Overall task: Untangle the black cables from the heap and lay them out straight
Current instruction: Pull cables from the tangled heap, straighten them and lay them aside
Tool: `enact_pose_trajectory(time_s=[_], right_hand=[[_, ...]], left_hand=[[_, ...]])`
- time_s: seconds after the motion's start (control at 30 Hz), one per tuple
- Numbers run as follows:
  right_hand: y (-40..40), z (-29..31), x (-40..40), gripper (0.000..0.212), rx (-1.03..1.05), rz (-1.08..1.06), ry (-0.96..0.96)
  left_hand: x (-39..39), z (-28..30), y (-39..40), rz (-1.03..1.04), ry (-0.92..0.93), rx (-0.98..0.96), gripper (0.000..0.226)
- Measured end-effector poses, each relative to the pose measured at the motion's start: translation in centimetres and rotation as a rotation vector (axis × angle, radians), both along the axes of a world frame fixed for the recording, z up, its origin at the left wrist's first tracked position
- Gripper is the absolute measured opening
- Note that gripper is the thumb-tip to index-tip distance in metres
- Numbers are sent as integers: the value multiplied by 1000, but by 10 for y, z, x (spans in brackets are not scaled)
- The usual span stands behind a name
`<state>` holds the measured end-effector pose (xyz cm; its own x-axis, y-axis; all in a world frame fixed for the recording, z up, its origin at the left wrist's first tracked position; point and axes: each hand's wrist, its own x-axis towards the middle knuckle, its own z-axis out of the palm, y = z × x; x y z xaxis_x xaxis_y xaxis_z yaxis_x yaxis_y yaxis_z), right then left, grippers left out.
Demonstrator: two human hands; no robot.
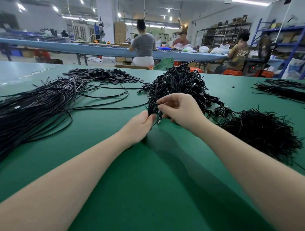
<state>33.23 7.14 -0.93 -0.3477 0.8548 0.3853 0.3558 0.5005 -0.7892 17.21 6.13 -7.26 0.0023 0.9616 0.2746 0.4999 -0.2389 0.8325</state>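
On the green table (145, 176) we see a tangled heap (181, 83) of black cables. Our left hand (139, 125) grips a coiled cable (153, 106) at the heap's near edge, while our right hand (180, 107) pinches its upper loops.

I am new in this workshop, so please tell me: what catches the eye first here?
Both hands meet mid-table: the left hand and right hand grip a small black cable bundle. Behind rises the tangled heap; at left, long cables lie spread over the green table.
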Motion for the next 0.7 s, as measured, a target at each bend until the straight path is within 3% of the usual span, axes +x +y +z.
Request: enact_pose_trajectory(time_s=[0.13, 0.27, 0.43, 0.5, 0.6, 0.7], right_hand=[[-3, -4, -13, 11, 226, 25, -112], [-3, -5, -8, 12, 376, -42, -78], [-7, -9, -9, 12, 379, -28, -80], [-10, -7, -11, 12, 361, -15, -108], [-15, 7, -11, 14, 417, -9, -327], [-17, 32, -10, 15, 637, -83, -834]], left_hand=[[-1, 1, 0, -49, 32, -7, 27], [-1, 2, 1, -16, 117, 20, 32], [2, 4, -5, 2, 240, 57, 33], [6, 4, -8, 37, 403, 98, 36], [16, 2, -8, 210, 754, 184, 44], [22, 3, -8, 310, 1111, 305, 37]])
